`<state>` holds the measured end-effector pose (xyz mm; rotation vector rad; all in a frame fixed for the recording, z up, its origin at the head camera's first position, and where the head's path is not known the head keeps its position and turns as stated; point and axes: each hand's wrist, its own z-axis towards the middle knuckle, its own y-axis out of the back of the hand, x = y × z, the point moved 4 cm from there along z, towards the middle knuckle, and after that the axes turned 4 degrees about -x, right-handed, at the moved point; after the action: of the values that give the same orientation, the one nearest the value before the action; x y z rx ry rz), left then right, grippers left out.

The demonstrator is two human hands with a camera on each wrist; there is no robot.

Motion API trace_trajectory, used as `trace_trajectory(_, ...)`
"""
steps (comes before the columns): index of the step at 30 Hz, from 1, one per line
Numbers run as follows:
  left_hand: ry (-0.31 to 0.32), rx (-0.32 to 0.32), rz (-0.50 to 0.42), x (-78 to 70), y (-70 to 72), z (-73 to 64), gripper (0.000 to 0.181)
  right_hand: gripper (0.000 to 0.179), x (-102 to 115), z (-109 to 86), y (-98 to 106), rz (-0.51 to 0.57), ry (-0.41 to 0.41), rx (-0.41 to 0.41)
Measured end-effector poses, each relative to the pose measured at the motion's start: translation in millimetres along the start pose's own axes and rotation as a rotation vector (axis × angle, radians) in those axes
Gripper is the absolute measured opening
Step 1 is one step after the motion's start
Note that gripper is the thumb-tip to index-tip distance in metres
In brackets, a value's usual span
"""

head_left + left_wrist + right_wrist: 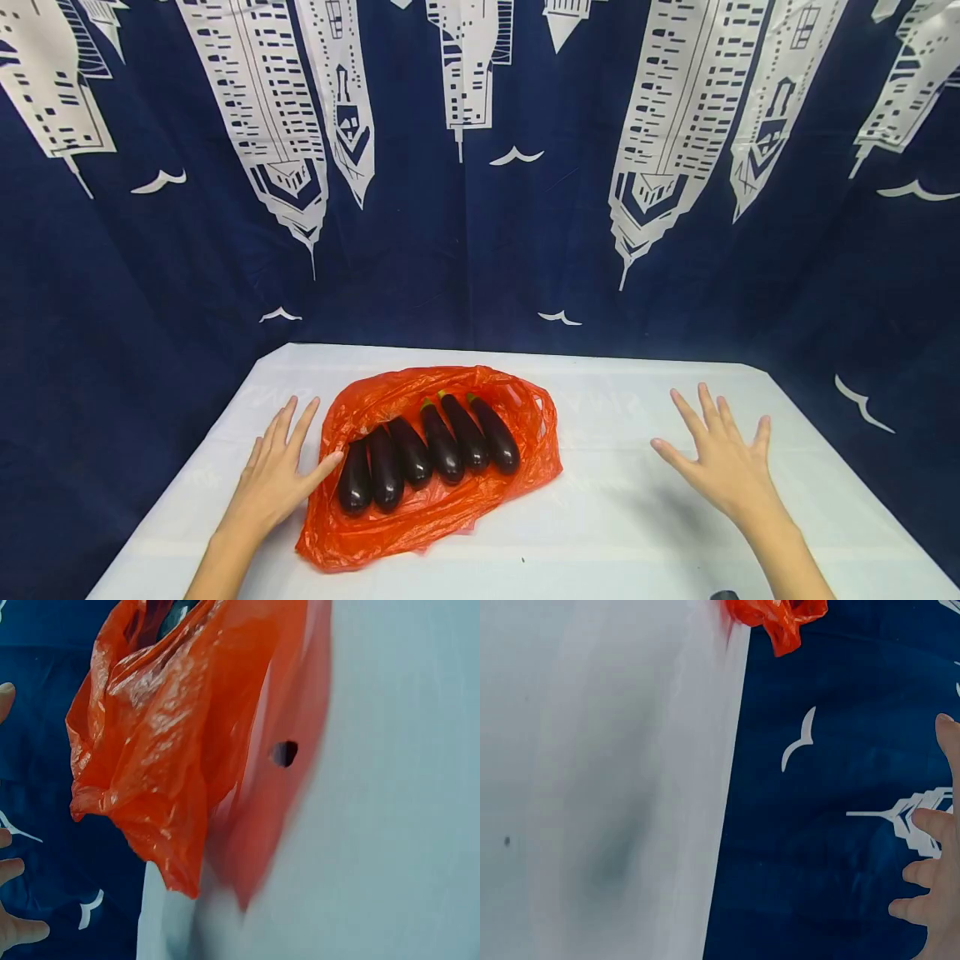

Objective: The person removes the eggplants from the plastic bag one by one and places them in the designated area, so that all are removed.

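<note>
Several dark purple eggplants (444, 446) lie side by side in a slanting row on a crumpled orange plastic bag (435, 517). In the head view my left hand (273, 475) is at the bag's left side, fingers spread, its thumb tip close to the leftmost eggplant (354, 479); whether it touches the bag I cannot tell. Well to the right of the bag, my right hand (723, 462) hovers over the table with fingers spread and nothing held. The left wrist view shows the bag (157, 742) from the side, with one eggplant (178, 616) partly visible at its top.
The white table (600, 533) has cut-off far corners. Behind it hangs a dark blue cloth (465, 250) printed with white buildings and birds. A small dark object (724, 595) shows at the bottom edge, near the right forearm.
</note>
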<state>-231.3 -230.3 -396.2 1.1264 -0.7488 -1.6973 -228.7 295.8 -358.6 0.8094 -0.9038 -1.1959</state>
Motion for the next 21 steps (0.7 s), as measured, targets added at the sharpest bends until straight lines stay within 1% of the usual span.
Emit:
trace_trajectory(4,-0.016,-0.053,-0.032,-2.1,-0.8,-0.7,0.080,0.077,7,-0.6,1,-0.012,0.002,-0.021)
trace_trajectory(7,-0.004,-0.065,-0.059,-4.9,-2.2,-1.3,0.080,0.076,12,-1.0,3,-0.015,0.006,-0.046)
trace_trajectory(11,0.021,-0.062,-0.089,-8.7,-6.5,-2.4,0.081,0.076,17,-2.3,2,-0.015,0.008,-0.075)
trace_trajectory(14,0.023,-0.077,-0.105,-10.8,-10.0,-3.2,0.081,0.075,21,-3.7,1,-0.010,0.012,-0.097)
trace_trajectory(17,0.005,-0.131,-0.109,-12.5,-12.8,-4.3,0.077,0.074,26,-5.6,-1,0.000,0.021,-0.136)
trace_trajectory(21,-0.013,-0.229,-0.107,-14.5,-16.5,-7.5,0.069,0.074,32,-8.5,-3,0.020,0.034,-0.192)
